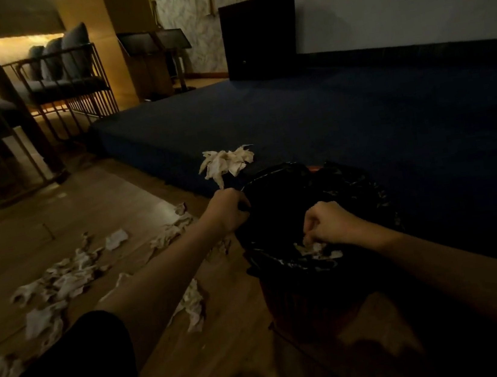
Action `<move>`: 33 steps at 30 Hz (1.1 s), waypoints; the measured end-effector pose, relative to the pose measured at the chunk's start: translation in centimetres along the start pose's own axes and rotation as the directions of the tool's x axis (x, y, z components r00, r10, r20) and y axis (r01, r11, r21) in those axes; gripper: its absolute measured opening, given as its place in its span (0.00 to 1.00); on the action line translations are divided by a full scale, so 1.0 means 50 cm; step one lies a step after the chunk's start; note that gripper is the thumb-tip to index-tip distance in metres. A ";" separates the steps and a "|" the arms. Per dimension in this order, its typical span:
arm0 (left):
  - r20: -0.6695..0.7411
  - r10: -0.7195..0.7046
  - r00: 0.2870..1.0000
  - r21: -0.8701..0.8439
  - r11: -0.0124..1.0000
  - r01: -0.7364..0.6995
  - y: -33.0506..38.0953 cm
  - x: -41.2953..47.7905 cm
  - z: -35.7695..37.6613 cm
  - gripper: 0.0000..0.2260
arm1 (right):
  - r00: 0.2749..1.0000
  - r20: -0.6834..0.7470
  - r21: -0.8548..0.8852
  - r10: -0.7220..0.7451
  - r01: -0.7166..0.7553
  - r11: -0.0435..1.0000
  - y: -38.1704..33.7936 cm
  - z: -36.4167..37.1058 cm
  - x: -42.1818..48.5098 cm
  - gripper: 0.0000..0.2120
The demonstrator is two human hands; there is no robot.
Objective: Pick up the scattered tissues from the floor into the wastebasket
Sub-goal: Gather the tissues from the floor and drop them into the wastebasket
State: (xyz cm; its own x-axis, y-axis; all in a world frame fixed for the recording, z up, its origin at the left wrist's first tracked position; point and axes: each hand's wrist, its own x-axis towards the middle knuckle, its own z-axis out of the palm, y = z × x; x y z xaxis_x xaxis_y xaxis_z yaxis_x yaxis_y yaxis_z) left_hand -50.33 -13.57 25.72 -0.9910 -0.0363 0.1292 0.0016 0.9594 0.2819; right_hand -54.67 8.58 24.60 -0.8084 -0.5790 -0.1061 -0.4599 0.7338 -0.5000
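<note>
- You are depositing: your right hand [331, 225] is reaching into the wastebasket [287, 303], fingers curled, apparently pinching a crumpled tissue [315, 248]; the next move, I judge, calls for releasing it.
- Your left hand [229, 208] is gripping the liner [271, 182] at the rim, fingers clamped.
- Scattered tissues [62, 276] are lying on the floor [10, 235] left of the wastebasket; one clump [228, 162] is sitting just beyond it.

Dim room: wooden floor [224, 349], dark blue platform [358, 117], barred chairs [62, 83].

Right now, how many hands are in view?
2. The left hand grips the wastebasket at its left rim; the right hand is over its opening, fingers curled on a tissue. No others show.
</note>
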 end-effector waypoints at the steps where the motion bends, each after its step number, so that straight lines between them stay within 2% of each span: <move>1: 0.011 0.029 1.000 0.010 1.000 -0.029 -0.005 -0.005 -0.003 0.12 | 0.996 0.069 -0.094 0.056 -0.049 0.994 0.000 -0.005 0.008 0.07; 2: 0.016 0.066 0.998 0.022 0.998 -0.067 -0.011 -0.011 -0.007 0.12 | 0.989 0.106 -0.161 0.102 -0.084 0.983 -0.006 -0.008 0.018 0.12; 4: 0.012 0.144 0.990 0.036 0.989 -0.144 -0.032 -0.029 -0.024 0.13 | 0.995 0.045 -0.198 0.093 -0.083 0.977 -0.050 -0.007 0.036 0.15; 7: 0.056 0.194 0.979 0.078 0.977 -0.198 -0.096 -0.075 -0.070 0.14 | 0.987 -0.138 -0.172 -0.081 0.057 0.983 -0.170 0.014 0.067 0.11; 9: 0.153 0.165 0.974 0.167 0.967 -0.190 -0.173 -0.113 -0.097 0.15 | 0.960 -0.181 -0.168 -0.212 0.182 0.969 -0.266 0.044 0.085 0.08; 12: 0.197 0.094 0.976 0.208 0.969 -0.136 -0.319 -0.186 -0.114 0.14 | 0.925 -0.110 -0.138 -0.364 0.349 0.927 -0.403 0.130 0.118 0.07; 14: 0.208 0.029 0.978 0.211 0.975 -0.074 -0.418 -0.234 -0.097 0.15 | 0.927 0.012 -0.110 -0.375 0.374 0.921 -0.463 0.222 0.149 0.09; 17: 0.291 -0.089 0.952 0.230 0.973 0.020 -0.556 -0.302 -0.029 0.23 | 0.933 0.214 -0.136 -0.290 0.323 0.937 -0.480 0.396 0.190 0.13; 19: 0.373 -0.147 0.916 0.222 0.973 0.065 -0.629 -0.337 0.027 0.30 | 0.950 0.244 -0.065 -0.194 0.216 0.974 -0.457 0.498 0.209 0.19; 21: 0.430 -0.160 0.888 0.179 0.980 0.090 -0.689 -0.347 0.081 0.35 | 0.975 0.213 0.059 -0.058 0.046 0.997 -0.422 0.578 0.230 0.27; 22: 0.453 -0.157 0.878 0.156 0.983 0.096 -0.709 -0.346 0.104 0.37 | 0.984 0.179 0.077 0.011 -0.025 0.997 -0.403 0.612 0.240 0.28; 26: 0.414 -0.096 0.905 0.128 0.991 0.047 -0.744 -0.306 0.189 0.38 | 0.963 -0.007 0.013 0.269 -0.269 0.963 -0.353 0.725 0.289 0.27; 28: 0.354 -0.065 0.933 0.092 0.995 0.034 -0.755 -0.284 0.232 0.34 | 0.956 -0.070 -0.028 0.284 -0.286 0.958 -0.359 0.767 0.315 0.26; 33: 0.343 0.006 0.939 0.093 0.995 -0.040 -0.793 -0.257 0.305 0.24 | 0.963 -0.250 -0.174 0.103 -0.150 0.973 -0.395 0.848 0.328 0.15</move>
State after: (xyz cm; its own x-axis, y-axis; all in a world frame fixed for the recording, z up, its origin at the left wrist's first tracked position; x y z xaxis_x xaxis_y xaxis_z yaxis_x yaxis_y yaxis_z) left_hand -39.70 -46.88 -1.62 -0.9769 0.0673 -0.2029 0.0287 0.9819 0.1871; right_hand -43.28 -30.47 -3.70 -0.9176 -0.3928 0.0614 -0.3907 0.8626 -0.3213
